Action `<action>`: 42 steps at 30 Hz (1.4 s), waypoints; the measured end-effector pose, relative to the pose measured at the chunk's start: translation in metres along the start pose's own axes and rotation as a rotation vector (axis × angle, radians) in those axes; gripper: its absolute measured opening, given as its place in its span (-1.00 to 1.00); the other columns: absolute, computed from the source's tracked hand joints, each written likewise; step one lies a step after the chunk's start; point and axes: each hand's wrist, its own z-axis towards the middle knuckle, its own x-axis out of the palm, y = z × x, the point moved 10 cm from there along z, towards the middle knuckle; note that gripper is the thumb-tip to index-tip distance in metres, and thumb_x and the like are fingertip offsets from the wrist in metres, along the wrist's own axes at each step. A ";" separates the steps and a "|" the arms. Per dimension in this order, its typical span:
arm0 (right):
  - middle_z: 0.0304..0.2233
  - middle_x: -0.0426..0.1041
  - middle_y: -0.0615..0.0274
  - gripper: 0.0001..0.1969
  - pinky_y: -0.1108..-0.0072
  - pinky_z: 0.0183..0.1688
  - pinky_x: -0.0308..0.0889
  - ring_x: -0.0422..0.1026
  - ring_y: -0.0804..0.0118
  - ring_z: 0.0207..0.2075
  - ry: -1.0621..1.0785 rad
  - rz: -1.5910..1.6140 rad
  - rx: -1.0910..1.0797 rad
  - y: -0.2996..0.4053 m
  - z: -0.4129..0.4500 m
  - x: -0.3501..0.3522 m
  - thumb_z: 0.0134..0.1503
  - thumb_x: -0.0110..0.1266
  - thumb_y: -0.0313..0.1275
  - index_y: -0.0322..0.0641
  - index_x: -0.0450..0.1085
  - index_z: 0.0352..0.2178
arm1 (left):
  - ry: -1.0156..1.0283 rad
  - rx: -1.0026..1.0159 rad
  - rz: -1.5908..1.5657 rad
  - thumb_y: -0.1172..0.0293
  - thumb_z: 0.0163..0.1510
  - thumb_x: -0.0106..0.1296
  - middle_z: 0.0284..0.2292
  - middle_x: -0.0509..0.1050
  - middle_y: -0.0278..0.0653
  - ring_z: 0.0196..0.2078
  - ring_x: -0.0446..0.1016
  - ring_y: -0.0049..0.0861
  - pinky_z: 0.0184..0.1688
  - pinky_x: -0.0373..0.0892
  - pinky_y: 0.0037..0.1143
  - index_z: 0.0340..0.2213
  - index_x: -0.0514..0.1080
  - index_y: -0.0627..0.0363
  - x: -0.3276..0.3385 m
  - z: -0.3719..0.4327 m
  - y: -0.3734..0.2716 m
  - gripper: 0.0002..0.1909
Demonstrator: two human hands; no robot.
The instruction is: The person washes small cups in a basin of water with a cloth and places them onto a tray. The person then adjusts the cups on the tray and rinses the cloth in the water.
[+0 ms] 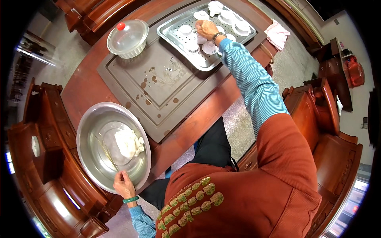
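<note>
My left hand [123,184], with a green bangle at its wrist, pinches a slender tongs-like tool [106,150] at the near rim of a metal basin [84,142]. The tool's two thin prongs reach down into the basin, left of a crumpled white cloth [128,144]. Far off to the right, my right hand [206,29] reaches over a perforated metal tray [202,64] of white teaware. Its fingers are curled among the pieces, close to a small cup [200,38] and a white lid [201,15]; whether they grip anything is hidden. A larger white cup [186,30] stands left of it.
Under the tray lies a dark tea board [140,77] with water drops on it. A ribbed bowl with a clear, red-knobbed lid [128,38] stands at its far left corner. A pink cloth [277,34] hangs at the wooden table's [80,80] right end. Wooden seats [53,190] surround it.
</note>
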 end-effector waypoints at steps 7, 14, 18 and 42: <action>-0.36 0.45 -0.08 -0.64 0.39 -0.19 0.29 0.42 -0.01 -0.29 0.097 0.025 0.088 -0.027 -0.027 -0.013 0.01 -0.13 -0.22 -0.31 0.42 -0.34 | 0.009 -0.015 -0.010 0.37 -0.02 0.01 -0.63 0.42 -0.11 -0.59 0.37 -0.46 -0.47 0.30 -0.47 -0.49 0.42 0.32 0.000 0.000 -0.004 -0.79; -0.33 0.45 -0.07 -0.62 0.41 -0.17 0.29 0.42 0.03 -0.27 0.131 0.104 0.116 -0.036 -0.044 -0.003 0.03 -0.11 -0.19 -0.29 0.41 -0.28 | 0.013 -0.028 -0.046 0.36 -0.01 0.01 -0.62 0.42 -0.15 -0.57 0.36 -0.51 -0.46 0.30 -0.49 -0.49 0.43 0.33 0.002 0.000 0.000 -0.78; -0.30 0.43 -0.11 -0.61 0.41 -0.19 0.30 0.41 0.01 -0.26 0.109 0.151 0.060 -0.030 -0.049 -0.009 0.02 -0.08 -0.19 -0.30 0.40 -0.26 | 0.018 -0.026 -0.062 0.34 0.00 0.01 -0.62 0.43 -0.17 -0.57 0.35 -0.52 -0.47 0.30 -0.49 -0.48 0.43 0.33 0.003 -0.001 0.006 -0.77; -0.45 0.46 -0.03 -0.52 0.43 -0.24 0.31 0.43 0.07 -0.34 0.113 0.157 0.000 0.013 -0.124 -0.035 -0.29 0.22 -0.13 -0.29 0.44 -0.37 | -0.124 0.245 0.050 0.29 0.01 0.00 -0.64 0.41 -0.26 -0.57 0.32 -0.59 -0.46 0.29 -0.52 -0.48 0.43 0.31 -0.006 -0.008 -0.011 -0.74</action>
